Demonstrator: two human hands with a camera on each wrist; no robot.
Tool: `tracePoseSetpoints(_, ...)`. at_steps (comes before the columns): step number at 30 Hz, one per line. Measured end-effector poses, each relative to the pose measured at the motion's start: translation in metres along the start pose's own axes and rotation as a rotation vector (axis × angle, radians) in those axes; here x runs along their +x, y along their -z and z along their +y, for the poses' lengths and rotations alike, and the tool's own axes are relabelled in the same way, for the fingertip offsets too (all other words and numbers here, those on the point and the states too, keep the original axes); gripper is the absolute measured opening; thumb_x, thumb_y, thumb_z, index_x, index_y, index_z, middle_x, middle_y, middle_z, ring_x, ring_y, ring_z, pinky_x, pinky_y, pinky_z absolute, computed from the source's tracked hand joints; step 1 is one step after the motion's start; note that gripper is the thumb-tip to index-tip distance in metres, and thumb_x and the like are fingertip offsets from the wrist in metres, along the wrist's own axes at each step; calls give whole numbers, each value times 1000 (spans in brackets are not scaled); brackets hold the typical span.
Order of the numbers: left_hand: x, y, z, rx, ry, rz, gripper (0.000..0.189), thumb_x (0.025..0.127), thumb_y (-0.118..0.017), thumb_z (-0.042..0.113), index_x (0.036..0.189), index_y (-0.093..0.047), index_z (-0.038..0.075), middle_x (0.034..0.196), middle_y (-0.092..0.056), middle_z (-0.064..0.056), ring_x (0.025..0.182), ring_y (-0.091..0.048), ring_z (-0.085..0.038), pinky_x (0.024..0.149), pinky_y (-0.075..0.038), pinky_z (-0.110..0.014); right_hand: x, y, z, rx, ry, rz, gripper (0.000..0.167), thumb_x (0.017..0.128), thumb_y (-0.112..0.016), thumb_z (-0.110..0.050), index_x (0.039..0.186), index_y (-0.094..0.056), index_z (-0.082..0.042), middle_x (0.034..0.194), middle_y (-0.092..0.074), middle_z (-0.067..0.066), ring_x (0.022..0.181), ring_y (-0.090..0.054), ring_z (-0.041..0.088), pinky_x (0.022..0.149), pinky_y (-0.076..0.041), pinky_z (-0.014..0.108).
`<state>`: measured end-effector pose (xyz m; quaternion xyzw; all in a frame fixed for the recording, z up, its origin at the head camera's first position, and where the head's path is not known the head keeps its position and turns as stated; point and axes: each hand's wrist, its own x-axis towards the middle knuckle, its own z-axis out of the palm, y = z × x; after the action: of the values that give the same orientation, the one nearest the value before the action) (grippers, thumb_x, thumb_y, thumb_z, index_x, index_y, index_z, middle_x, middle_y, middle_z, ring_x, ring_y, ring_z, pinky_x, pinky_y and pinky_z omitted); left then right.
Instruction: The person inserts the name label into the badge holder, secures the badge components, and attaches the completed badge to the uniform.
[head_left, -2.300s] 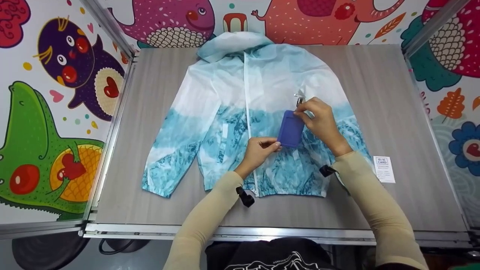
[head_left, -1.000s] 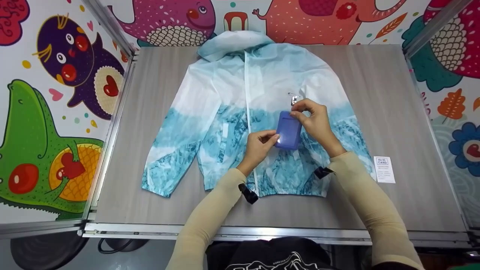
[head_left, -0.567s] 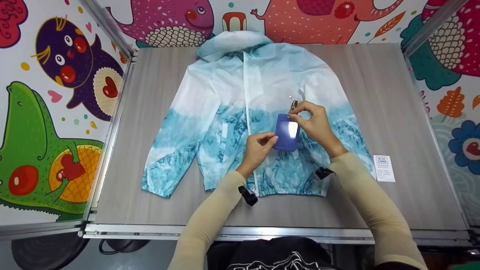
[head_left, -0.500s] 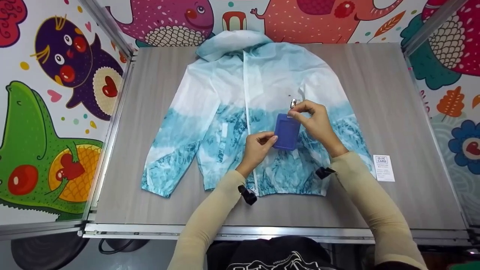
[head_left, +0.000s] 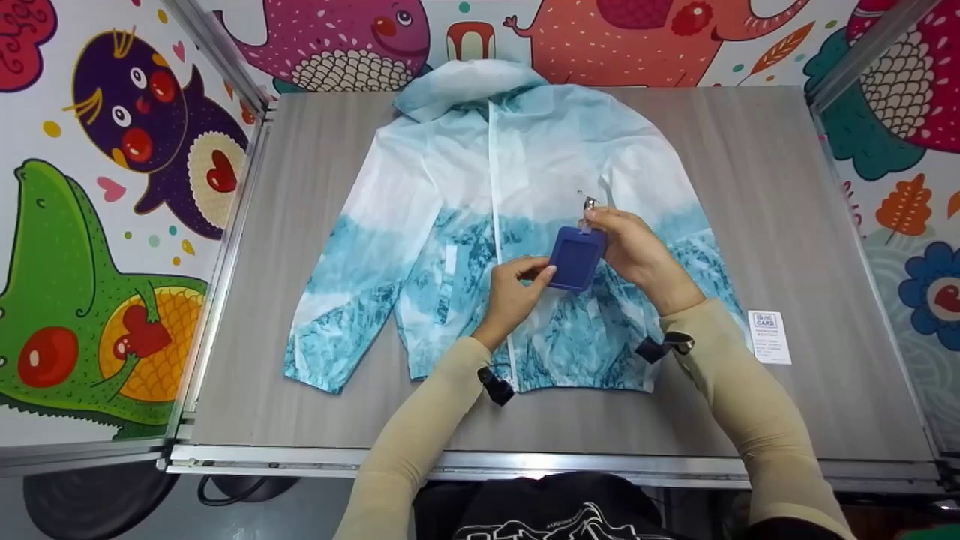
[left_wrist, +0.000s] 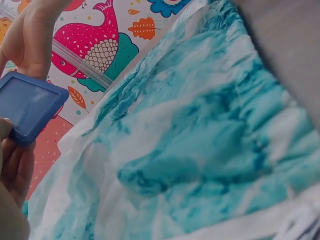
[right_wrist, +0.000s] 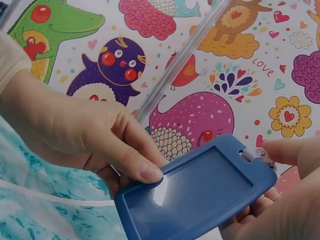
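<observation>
A blue ID badge holder [head_left: 576,259] with a clear window is held above a hooded jacket [head_left: 465,180] in teal and white. My left hand [head_left: 517,292] pinches its left edge between thumb and fingers; the thumb lies on the frame in the right wrist view. At the top slot, a clear strap leads to a metal clip [head_left: 589,204]. My right hand [head_left: 637,251] pinches this clip end, its other fingers behind the holder [right_wrist: 200,192]. In the left wrist view, the holder [left_wrist: 30,107] shows partly, cut off by the frame's edge.
The jacket lies spread, zip front up, on a grey wood-grain table [head_left: 787,187]. A white printed card [head_left: 769,337] lies to the right, beside the sleeve. Metal rails [head_left: 300,456] edge the table, and cartoon-printed panels [head_left: 135,247] stand on three sides.
The right hand has shifted from the holder's top edge to the clip, its fingers now passing behind the holder. The holder has moved slightly left and tilted. The left hand keeps its pinch.
</observation>
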<state>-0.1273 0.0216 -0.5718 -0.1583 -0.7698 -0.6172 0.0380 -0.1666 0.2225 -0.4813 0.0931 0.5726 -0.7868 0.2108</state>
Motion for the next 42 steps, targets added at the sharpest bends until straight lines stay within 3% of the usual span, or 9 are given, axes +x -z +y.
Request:
tracePoseSetpoints(5, -1, 0, -2, 12, 26, 25, 22, 95, -67, 26, 112, -76, 14, 99, -77, -5, 83, -70, -12, 77, -57, -24, 0, 3, -2, -110, -43, -38, 14, 100, -58, -28, 96, -65, -16, 102, -58, -1, 102, -54, 17, 107, -30, 43)
tracePoseSetpoints(10, -2, 1, -7, -23, 47, 46, 21, 94, -68, 20, 111, -75, 10, 104, -77, -9, 85, -71, -20, 77, -58, -29, -2, 4, -1, -243, 37, -56, 13, 100, -59, -27, 99, -65, -15, 120, -56, -2, 118, -50, 17, 111, -31, 50)
tracePoseSetpoints(14, -4, 2, -8, -20, 66, 48, 22, 94, -68, 20, 112, -75, 10, 105, -76, -9, 86, -70, -18, 78, -57, -27, -3, 5, -1, -306, 77, -81, 19, 99, -61, -24, 109, -67, -9, 120, -58, -5, 117, -55, 16, 109, -36, 50)
tracePoseSetpoints(19, -8, 5, -8, 4, 76, 34, 23, 95, -67, 27, 112, -76, 14, 104, -77, -5, 85, -70, -11, 78, -57, -25, -4, 7, -4, -371, 47, -113, 26, 98, -61, -21, 119, -64, -6, 117, -59, -4, 113, -59, 15, 100, -45, 40)
tracePoseSetpoints(27, -9, 4, -8, -12, 87, 71, 22, 93, -69, 20, 110, -76, 9, 102, -76, -11, 83, -70, -22, 75, -57, -30, -3, 14, -8, -433, -46, -172, 37, 99, -61, -23, 130, -60, -3, 123, -59, -6, 114, -59, 12, 108, -45, 44)
tracePoseSetpoints(30, -10, 4, -8, 5, 97, 63, 22, 93, -69, 21, 111, -76, 10, 103, -76, -9, 84, -71, -19, 76, -57, -27, -6, 13, -7, -508, -11, -135, 36, 99, -60, -18, 131, -60, -1, 121, -61, -3, 110, -61, 11, 106, -47, 44)
tracePoseSetpoints(35, -10, 3, -7, 9, 130, 59, 22, 95, -67, 24, 111, -76, 11, 100, -76, -7, 82, -69, -13, 74, -57, -25, -7, 1, 0, -638, 94, 2, 32, 94, -65, -8, 126, -67, -3, 123, -68, 12, 102, -63, 8, 97, -52, 34)
tracePoseSetpoints(39, -5, 2, -3, -19, 146, 60, 23, 95, -67, 27, 111, -76, 14, 100, -77, -5, 80, -68, -12, 74, -57, -25, -8, -4, 8, -617, 182, 89, 31, 93, -67, -7, 124, -69, -4, 126, -68, 18, 101, -66, 7, 89, -54, 23)
tracePoseSetpoints(42, -3, 2, -1, -28, 154, 66, 23, 94, -67, 27, 111, -76, 13, 101, -77, -6, 80, -68, -14, 73, -57, -25, -8, -6, 15, -655, 294, 136, 30, 94, -67, -9, 123, -70, -4, 125, -68, 18, 101, -64, 10, 83, -52, 17)
